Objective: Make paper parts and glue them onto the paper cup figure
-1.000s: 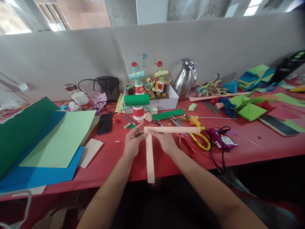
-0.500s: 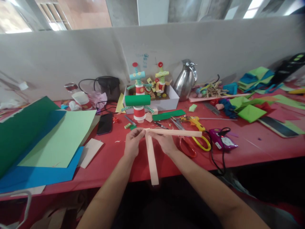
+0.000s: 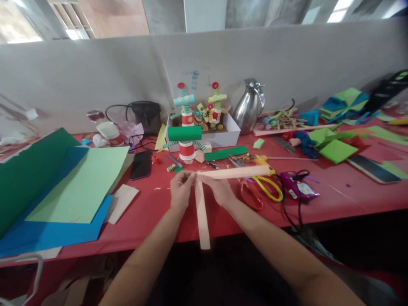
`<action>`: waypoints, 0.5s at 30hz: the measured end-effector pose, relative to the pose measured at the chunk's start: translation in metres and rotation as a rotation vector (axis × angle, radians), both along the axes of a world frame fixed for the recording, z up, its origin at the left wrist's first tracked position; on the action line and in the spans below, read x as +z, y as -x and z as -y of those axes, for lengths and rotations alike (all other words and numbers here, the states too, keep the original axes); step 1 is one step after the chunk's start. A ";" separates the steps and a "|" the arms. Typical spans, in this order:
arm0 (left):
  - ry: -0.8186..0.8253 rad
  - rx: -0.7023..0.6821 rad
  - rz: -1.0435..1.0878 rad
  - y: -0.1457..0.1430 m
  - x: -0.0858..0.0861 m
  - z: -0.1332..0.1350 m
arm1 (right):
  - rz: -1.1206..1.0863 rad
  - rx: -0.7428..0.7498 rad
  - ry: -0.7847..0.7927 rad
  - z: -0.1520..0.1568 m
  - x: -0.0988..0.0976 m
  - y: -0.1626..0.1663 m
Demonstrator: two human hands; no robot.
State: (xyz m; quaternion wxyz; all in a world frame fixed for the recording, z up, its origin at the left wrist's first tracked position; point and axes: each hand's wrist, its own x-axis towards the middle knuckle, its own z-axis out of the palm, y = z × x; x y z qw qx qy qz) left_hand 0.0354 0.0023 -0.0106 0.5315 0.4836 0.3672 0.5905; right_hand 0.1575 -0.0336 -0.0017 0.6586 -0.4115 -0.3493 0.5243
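Grip: left hand (image 3: 180, 191) and right hand (image 3: 220, 189) both closed in a narrow fingertip pinch at the corner where two peach paper strips meet, lower centre of the frame, left on the corner end, right just beside it.
Held: cross strip (image 3: 242, 172) and hanging strip (image 3: 202, 216), joined in an L at the pinch.
Change: a second ago the cross strip lay level; half a second ago it showed nearly edge-on; now its face is back and its far end sits a little higher – hands have crept up-frame.
Reading: corner being turned and pressed, neither strip let go.
Axes: cross strip long axis runs left–right, free end pointing right and slightly up; hanging strip runs top–bottom, free end pointing down past the edge of the red table (image 3: 334, 191).
Nearby: yellow-handled scissors (image 3: 269, 190) and glue gun (image 3: 261, 160) just right of the hands – paper-cup figure (image 3: 185, 142) above them, coloured sheets (image 3: 79, 187) at left.
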 end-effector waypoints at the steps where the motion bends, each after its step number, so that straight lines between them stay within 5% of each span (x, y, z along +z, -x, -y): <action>1: -0.006 -0.018 -0.024 -0.001 0.000 0.001 | 0.024 -0.033 0.023 0.001 0.001 -0.001; 7: -0.003 -0.161 -0.020 0.000 0.006 0.006 | 0.035 -0.157 0.144 0.001 0.006 -0.002; 15: 0.088 -0.126 0.029 0.001 0.007 0.004 | 0.035 -0.097 0.184 0.001 0.011 -0.005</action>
